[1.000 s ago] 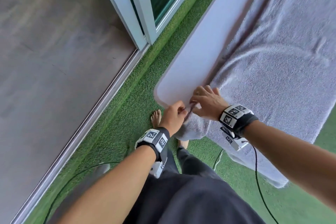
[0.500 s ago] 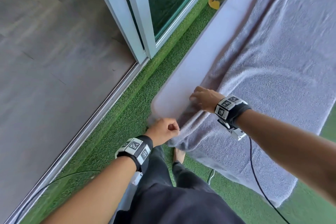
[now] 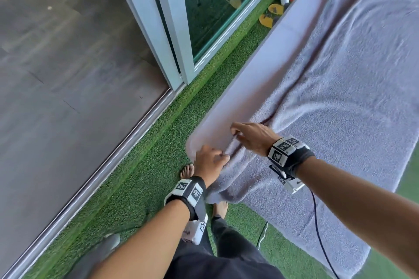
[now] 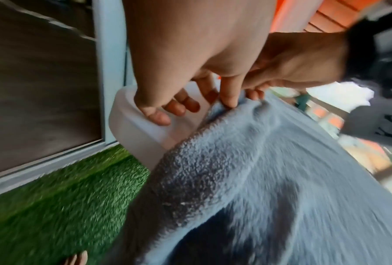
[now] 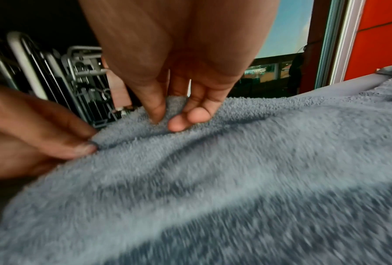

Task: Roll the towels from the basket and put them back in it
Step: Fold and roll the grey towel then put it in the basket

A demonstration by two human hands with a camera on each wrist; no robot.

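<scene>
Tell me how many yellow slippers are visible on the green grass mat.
2: one slipper near the white bottle, the other slipper just beside it, closer to the table edge. More may be hidden.

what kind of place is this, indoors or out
Probably a home balcony or patio just outside a sliding glass door. Green artificial turf covers the ground, yellow sandals lie by the door track, and a grey towel is spread over a white table standing on the turf.

The towel (image 3: 340, 97) is cut off at the top and right of the head view. Its lower half is smeared by blur in both wrist views, and the basket can't be made out anywhere.
</scene>
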